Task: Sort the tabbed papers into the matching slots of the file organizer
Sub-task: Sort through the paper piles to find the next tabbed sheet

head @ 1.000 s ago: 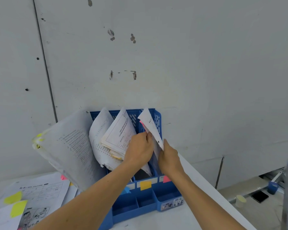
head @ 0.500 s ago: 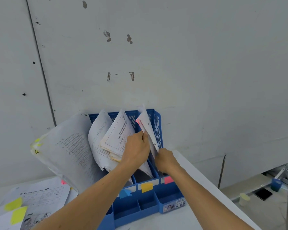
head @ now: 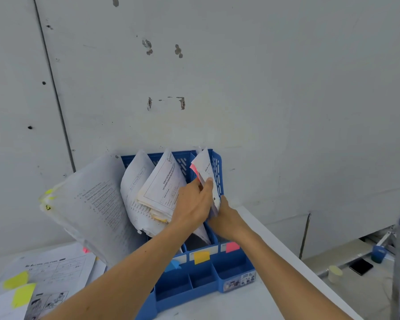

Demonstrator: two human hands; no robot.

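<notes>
**Head view.** A blue file organizer point(head: 229, 269) stands on a white worktop point(head: 217, 306) against a grey wall point(head: 240, 77). Its front edge carries three coloured labels, one below each slot: a blue label point(head: 172, 265) at left, a yellow label point(head: 201, 257) in the middle and a pink label point(head: 232, 247) at right. The pink-tabbed paper point(head: 204, 169) stands nearly upright in the rightmost slot, behind the pink label, with its tab projecting from the left edge near the top. The left hand point(head: 192, 206) reaches in from the lower left. Its grip is narrow, thumb and fingers pinching the paper's left edge just below the tab. The right hand point(head: 228, 219) lies at the paper's lower part, at the mouth of the same slot. Its fingers are hidden behind the sheet, so its grip cannot be told. A curled stack of sheets point(head: 162, 190) stands in the slots further left, just beside the left hand. A thick yellow-tabbed bundle point(head: 90, 204) leans out over the organizer's left side. Loose sheets point(head: 56, 269) bearing yellow tabs lie flat on the worktop at lower left.
</notes>
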